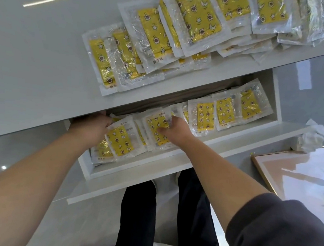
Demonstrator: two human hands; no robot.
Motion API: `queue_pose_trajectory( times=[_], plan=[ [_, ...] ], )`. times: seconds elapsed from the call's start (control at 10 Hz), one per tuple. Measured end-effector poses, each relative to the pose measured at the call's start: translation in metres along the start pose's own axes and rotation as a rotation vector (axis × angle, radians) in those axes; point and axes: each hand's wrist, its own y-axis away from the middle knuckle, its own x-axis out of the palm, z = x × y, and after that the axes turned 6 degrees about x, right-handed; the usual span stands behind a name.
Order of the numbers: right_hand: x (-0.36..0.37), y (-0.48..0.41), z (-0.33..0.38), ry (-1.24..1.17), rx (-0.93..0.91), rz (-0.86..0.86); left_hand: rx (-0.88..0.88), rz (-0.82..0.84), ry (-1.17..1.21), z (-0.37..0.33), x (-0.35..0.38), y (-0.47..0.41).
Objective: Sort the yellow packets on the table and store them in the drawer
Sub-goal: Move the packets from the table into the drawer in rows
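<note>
Seemingly right fingers [174, 121] hook over one yellow packet [153, 125].

I get one view only, a wide-angle camera worn on the head; it faces forward and steeply down, past the table [45, 65] edge into the open drawer [149, 169]; it sits near, close enough that the star print on the yellow packets [206, 114] shows; both forearms [218, 162] enter from the lower corners, the person's legs [191, 212] below.

Both arms reach forward, left hand [93, 126] palm-down, right hand [176, 130] fingers curled.
</note>
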Motion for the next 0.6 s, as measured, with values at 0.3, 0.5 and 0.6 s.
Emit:
queue_pose_trajectory(
  times=[0.3,0.5,0.6],
  plan=[
    [-0.013,-0.003,-0.01,0.027,-0.048,-0.121,0.052,0.034,-0.097,-0.02,0.024,-0.023],
    [-0.015,-0.003,-0.012,0.157,-0.063,-0.197,0.065,-0.067,-0.075,-0.035,0.02,-0.016],
    [-0.021,-0.007,-0.014,0.262,-0.096,-0.205,0.036,-0.027,-0.169,-0.039,0.019,-0.019]
  ],
)
